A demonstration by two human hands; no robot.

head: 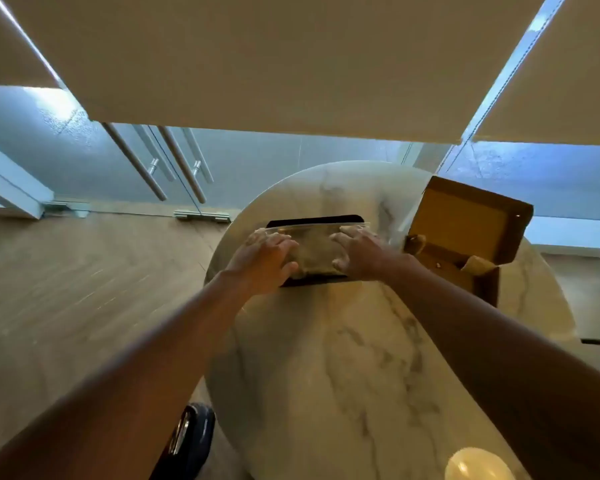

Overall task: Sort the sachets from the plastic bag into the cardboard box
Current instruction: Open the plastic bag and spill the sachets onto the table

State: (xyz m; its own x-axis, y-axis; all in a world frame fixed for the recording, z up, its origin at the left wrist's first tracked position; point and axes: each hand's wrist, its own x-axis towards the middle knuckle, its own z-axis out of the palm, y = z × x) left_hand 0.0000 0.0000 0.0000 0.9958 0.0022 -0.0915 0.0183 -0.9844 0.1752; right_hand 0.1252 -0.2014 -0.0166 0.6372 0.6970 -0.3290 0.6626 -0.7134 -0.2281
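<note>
A black tray lies near the far edge of the round marble table, and a pale round object sits at its near edge.

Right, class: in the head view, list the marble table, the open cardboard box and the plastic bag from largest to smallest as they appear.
1. Marble table, by far the largest.
2. Cardboard box, open at the table's right edge.
3. Plastic bag, partly hidden under both hands, so its rank below the box is unsure.

Two long bare arms with no sleeves in sight, no watch and no rings that can be seen, end in the left hand and the right hand, both without gloves.
</note>
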